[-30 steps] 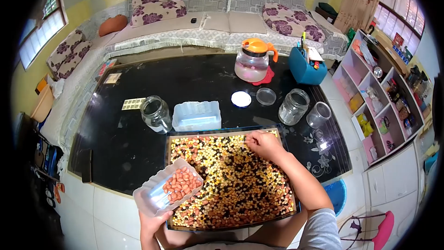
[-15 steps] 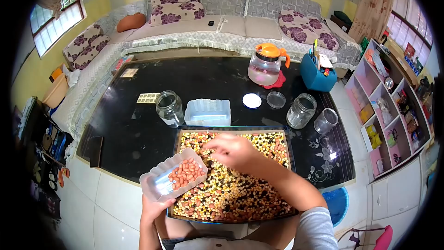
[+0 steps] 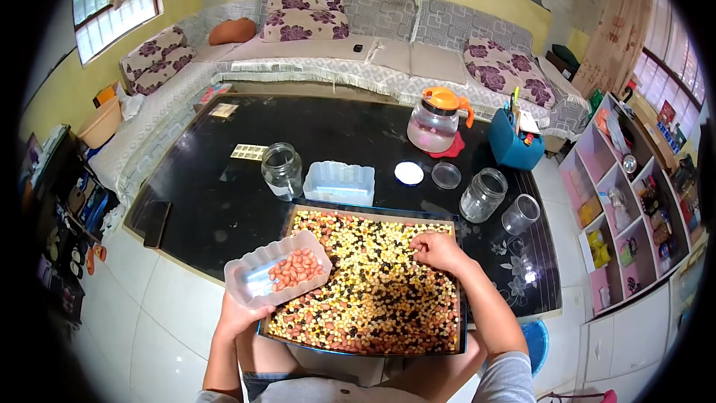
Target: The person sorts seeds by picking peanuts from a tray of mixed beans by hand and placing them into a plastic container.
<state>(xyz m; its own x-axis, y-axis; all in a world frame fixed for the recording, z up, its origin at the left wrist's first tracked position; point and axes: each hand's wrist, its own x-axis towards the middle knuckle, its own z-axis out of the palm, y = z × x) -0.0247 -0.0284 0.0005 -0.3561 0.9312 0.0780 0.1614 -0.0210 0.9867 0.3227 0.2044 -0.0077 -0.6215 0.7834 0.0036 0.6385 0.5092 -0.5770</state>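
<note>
My left hand (image 3: pixel 243 315) grips a translucent plastic container (image 3: pixel 246 272) with ridged walls, tilted over the left edge of a large tray. Reddish peanuts (image 3: pixel 297 269) lie gathered inside it. The shallow tray (image 3: pixel 298 216) holds a mix of yellow corn kernels, black beans and peanuts (image 3: pixel 365 276). At the tray's upper right, my right hand (image 3: pixel 438 251) is down at the mix with its fingers pinched together. Whatever those fingertips hold, if anything, is hidden.
Beyond the tray on the black table (image 3: pixel 209 216) stand an open glass jar (image 3: pixel 282 172), a second plastic container (image 3: pixel 339 183), two lids (image 3: pixel 409 173), another jar (image 3: pixel 483 195) and a clear cup (image 3: pixel 520 214). Further back are an orange-lidded pitcher (image 3: pixel 432 127) and a teal holder (image 3: pixel 514 142).
My right hand has moved from above the peanut container's side, across the tray to its upper right, and down to the mix. The left hand still holds the container. The view has shifted slightly.
</note>
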